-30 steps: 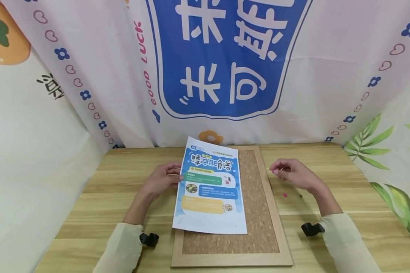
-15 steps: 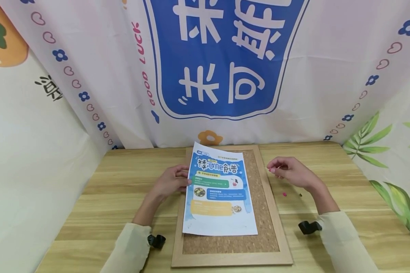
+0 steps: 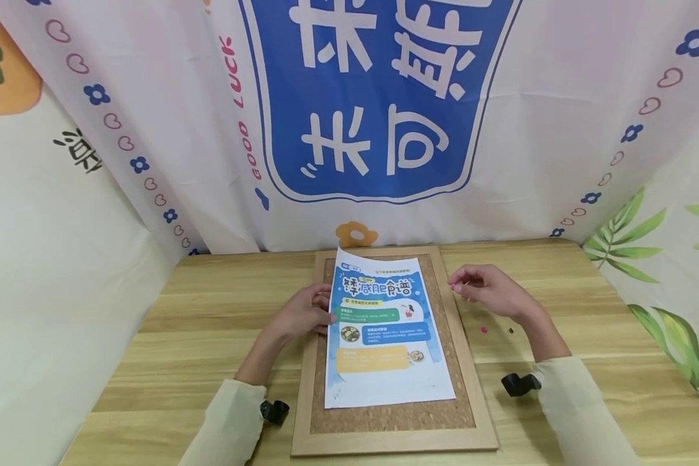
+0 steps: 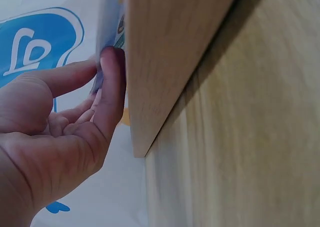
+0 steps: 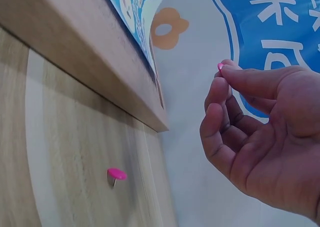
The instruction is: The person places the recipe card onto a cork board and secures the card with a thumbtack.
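A printed poster sheet [image 3: 384,327] lies over the framed corkboard [image 3: 396,417], its upper left corner lifted a little. My left hand [image 3: 299,314] pinches the sheet's left edge between thumb and fingers, beside the wooden frame; the left wrist view shows the fingertips close against that frame. Right of the board, my right hand [image 3: 492,291] holds a pink thumbtack [image 5: 220,66] between thumb and index finger, mostly hidden by them. Another pink thumbtack [image 5: 117,174] rests on the table by the board, its metal point downward.
A small dark object [image 3: 510,331], too small to identify, lies on the wooden table [image 3: 180,362] near the loose tack. Printed cloth [image 3: 192,129] hangs behind the table's far edge. Each sleeve cuff has a black device [image 3: 521,384] at the wrist.
My left hand has shifted the poster rightward and slightly toward me, so it sits more centrally over the corkboard. The right hand, still pinching its tack, has moved slightly left.
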The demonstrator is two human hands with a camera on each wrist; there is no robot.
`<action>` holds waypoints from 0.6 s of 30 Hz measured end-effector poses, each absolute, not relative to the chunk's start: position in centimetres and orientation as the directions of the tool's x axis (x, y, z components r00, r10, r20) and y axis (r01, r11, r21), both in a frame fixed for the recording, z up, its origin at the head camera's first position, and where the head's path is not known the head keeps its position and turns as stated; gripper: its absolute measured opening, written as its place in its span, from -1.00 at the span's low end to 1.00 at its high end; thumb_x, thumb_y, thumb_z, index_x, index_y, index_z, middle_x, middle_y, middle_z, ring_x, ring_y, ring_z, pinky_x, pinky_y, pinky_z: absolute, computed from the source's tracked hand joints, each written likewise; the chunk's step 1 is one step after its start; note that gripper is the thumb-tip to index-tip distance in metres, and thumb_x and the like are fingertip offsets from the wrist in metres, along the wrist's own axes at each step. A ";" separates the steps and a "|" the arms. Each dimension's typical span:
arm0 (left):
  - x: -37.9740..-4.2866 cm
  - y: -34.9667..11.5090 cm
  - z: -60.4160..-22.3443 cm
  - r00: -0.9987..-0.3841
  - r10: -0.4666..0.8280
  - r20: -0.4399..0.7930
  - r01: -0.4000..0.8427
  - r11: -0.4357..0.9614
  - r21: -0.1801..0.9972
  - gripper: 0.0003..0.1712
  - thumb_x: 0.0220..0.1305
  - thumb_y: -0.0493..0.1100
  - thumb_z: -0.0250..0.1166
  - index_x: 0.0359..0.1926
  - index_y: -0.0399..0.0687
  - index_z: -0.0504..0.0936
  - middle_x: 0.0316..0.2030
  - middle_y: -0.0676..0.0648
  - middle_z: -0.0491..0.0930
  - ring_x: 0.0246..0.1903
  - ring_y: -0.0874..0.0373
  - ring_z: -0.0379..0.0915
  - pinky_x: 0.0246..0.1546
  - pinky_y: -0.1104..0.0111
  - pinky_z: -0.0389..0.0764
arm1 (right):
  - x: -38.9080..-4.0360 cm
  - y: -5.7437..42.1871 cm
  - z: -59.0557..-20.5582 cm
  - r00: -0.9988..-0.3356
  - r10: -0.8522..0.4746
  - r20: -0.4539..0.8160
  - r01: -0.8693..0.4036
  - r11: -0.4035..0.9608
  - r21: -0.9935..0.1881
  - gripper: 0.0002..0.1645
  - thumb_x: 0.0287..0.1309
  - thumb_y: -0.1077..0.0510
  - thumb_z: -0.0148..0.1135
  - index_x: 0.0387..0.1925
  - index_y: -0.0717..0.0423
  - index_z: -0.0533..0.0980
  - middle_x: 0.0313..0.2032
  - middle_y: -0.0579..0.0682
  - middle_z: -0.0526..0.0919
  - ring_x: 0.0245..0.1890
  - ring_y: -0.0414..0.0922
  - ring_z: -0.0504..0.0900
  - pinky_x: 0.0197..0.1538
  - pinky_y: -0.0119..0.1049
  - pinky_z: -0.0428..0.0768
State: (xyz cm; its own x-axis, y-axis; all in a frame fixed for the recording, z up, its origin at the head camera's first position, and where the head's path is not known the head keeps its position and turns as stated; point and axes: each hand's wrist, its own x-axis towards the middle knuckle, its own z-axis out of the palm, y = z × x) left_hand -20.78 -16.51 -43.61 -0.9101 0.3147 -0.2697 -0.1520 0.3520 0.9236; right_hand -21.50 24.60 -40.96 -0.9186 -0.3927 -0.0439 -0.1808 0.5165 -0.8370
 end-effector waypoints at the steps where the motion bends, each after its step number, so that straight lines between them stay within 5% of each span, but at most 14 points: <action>1: -20.8 -16.5 -43.6 -0.908 0.321 -0.270 -0.148 0.357 0.922 -0.27 0.42 -0.45 0.29 0.55 -0.18 0.32 0.05 -0.32 0.66 -0.13 -0.02 0.76 -0.15 0.18 0.84 | -21.5 24.5 -40.9 -0.919 -0.393 -0.045 -0.181 0.520 -0.835 -0.73 0.55 0.22 0.19 0.10 0.32 0.60 -0.07 0.27 0.64 -0.15 0.08 0.63 -0.12 -0.20 0.73; 18: -21.5 -16.2 -43.8 -0.897 0.350 -0.269 -0.114 0.405 0.907 -0.25 0.40 -0.48 0.30 0.56 -0.19 0.33 0.06 -0.33 0.67 -0.15 0.01 0.76 -0.18 0.19 0.84 | -22.1 23.1 -41.0 -0.924 -0.377 -0.064 -0.166 0.545 -0.822 -0.73 0.55 0.20 0.19 0.11 0.27 0.62 -0.05 0.30 0.65 -0.10 0.16 0.60 -0.04 -0.06 0.72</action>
State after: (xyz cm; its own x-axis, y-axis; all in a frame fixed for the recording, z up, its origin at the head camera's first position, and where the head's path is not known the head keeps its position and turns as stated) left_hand -21.49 -16.18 -43.79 -0.8971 0.3502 -0.2695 -0.1142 0.4054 0.9070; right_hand -22.08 23.06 -41.04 -0.9239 -0.3772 -0.0637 -0.1660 0.5455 -0.8215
